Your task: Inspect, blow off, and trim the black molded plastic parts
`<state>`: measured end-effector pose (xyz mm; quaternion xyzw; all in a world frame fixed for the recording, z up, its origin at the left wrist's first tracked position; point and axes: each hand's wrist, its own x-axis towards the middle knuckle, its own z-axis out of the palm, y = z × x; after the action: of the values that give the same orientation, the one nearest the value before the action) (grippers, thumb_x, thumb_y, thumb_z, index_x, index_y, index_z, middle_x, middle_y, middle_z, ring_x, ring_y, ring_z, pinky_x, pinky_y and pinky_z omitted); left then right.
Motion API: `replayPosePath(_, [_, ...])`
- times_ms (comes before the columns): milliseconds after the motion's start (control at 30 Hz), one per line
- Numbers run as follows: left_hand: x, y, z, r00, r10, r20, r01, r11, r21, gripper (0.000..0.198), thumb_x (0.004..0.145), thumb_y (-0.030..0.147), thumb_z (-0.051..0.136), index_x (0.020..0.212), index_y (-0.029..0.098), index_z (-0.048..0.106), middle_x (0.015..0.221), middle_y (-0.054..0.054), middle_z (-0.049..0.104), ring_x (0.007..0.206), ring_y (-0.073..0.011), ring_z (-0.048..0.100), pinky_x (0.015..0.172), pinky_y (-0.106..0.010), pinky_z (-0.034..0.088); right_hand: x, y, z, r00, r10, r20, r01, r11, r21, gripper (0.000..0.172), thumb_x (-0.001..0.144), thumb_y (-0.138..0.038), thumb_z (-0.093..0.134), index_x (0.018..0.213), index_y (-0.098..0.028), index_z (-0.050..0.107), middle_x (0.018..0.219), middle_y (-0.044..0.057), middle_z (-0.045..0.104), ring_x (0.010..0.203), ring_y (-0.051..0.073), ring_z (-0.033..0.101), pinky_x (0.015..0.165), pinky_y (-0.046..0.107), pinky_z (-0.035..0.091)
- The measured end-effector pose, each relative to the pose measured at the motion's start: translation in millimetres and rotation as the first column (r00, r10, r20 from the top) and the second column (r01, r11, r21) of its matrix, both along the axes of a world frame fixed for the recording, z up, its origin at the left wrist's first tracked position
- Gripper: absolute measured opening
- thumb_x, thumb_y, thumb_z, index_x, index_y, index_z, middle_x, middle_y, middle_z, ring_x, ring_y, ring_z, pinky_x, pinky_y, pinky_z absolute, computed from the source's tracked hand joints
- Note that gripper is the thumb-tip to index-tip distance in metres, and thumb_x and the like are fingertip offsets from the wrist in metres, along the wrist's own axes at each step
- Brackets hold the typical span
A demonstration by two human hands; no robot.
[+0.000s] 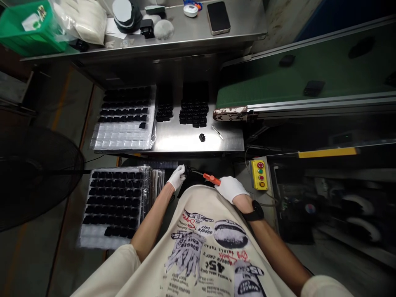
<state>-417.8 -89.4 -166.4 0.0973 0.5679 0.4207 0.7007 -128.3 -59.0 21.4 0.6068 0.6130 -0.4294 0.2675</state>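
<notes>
1. A metal tabletop [173, 142] stood beside a green conveyor belt [262, 78] in my feed.
2. Just off the tabletop's near edge, the left hand [177, 177] pinched a black plastic part [187, 169] in its fingers; the right hand [231, 189] had its fingers wrapped around an orange-handled tool [212, 179].
3. I judged that a loose pinch could let the tool slip and nick the left hand.

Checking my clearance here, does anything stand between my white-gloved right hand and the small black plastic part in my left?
Only the thin orange-handled tool held in your right hand; its shaft points toward the small black plastic part in your left hand. Nothing else visible stands between them.
</notes>
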Motion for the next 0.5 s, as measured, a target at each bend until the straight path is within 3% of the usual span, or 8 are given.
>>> replayPosePath(233, [9,-3,5.5,0.998,-0.019,-0.06,0.017,0.999,-0.027,0.059,0.072,0.045,0.105,0.082,0.023,0.052,0.073,0.009,0.036,0.054,-0.0059,0.031,0.047,-0.018,0.023,3,-4,-5.9,1.0,0.001,-0.012,-0.001,1.0,-0.007,0.039,0.106,-0.039,0.068,0.122,-0.009,0.087,0.121,0.029,0.084,0.111,0.044,0.081,0.087,0.042,0.057])
replayPosePath(433, [15,0,15.3,0.992,-0.006,-0.127,-0.004,0.997,-0.078,0.043,0.084,0.041,0.099,0.087,0.022,0.061,0.08,0.004,0.056,0.066,-0.0076,0.052,0.057,-0.016,0.038,6,-4,0.1,1.0,-0.03,-0.003,0.03,0.999,-0.021,0.043,0.108,-0.04,0.062,0.128,-0.011,0.086,0.122,0.026,0.084,0.108,0.043,0.081,0.082,0.042,0.056])
replayPosePath(500, [13,2,16.4,0.995,-0.002,-0.103,-0.008,0.996,-0.094,0.042,0.085,0.037,0.099,0.086,0.022,0.06,0.078,0.005,0.054,0.063,-0.007,0.049,0.055,-0.016,0.035,6,-4,0.0,1.0,-0.024,0.0,0.024,1.0,-0.017,0.044,0.107,-0.04,0.062,0.128,-0.01,0.086,0.121,0.027,0.084,0.107,0.043,0.081,0.081,0.042,0.055])
